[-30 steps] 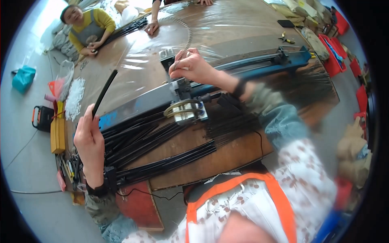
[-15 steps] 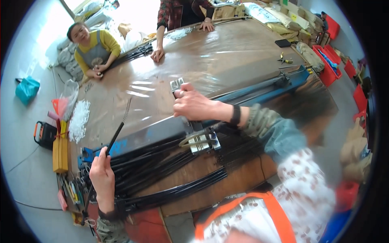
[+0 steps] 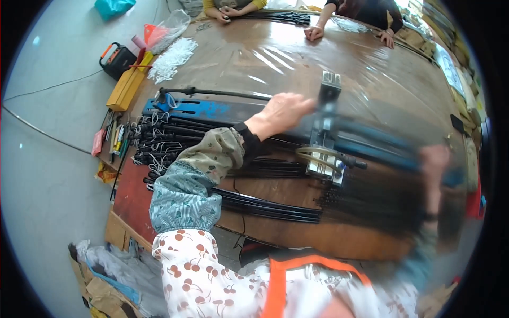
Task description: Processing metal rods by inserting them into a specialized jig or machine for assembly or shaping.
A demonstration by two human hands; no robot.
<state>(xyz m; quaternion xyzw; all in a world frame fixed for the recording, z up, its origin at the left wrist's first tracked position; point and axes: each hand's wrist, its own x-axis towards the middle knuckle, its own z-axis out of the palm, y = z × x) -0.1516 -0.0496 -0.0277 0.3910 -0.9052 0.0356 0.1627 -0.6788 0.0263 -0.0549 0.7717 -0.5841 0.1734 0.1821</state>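
A long black rod (image 3: 222, 93) with a cord at its left end lies along the blue metal fixture (image 3: 207, 109). My left hand (image 3: 283, 112) is closed around the rod's right part, its fingers pointing toward the upright clamp with a silver ribbed block (image 3: 331, 79) on top. Just nearer to me stands a silver device with curved hoses (image 3: 322, 161). Far to the right, my right hand (image 3: 436, 159) is smeared by motion over the blue rail's right end; its fingers cannot be made out.
Bundled black rods (image 3: 265, 205) and corded rod ends (image 3: 151, 146) lie nearer me. Dark springs (image 3: 331, 197) lie beside them. White small parts (image 3: 172, 59), a yellow box (image 3: 126, 91) and hand tools (image 3: 116, 135) line the left edge. A co-worker's hand (image 3: 314, 33) rests on the table's far side.
My view has turned left. The rod, held slanted upward before, now lies along the fixture with my left hand farther along it. My right hand has left the silver block and swung right.
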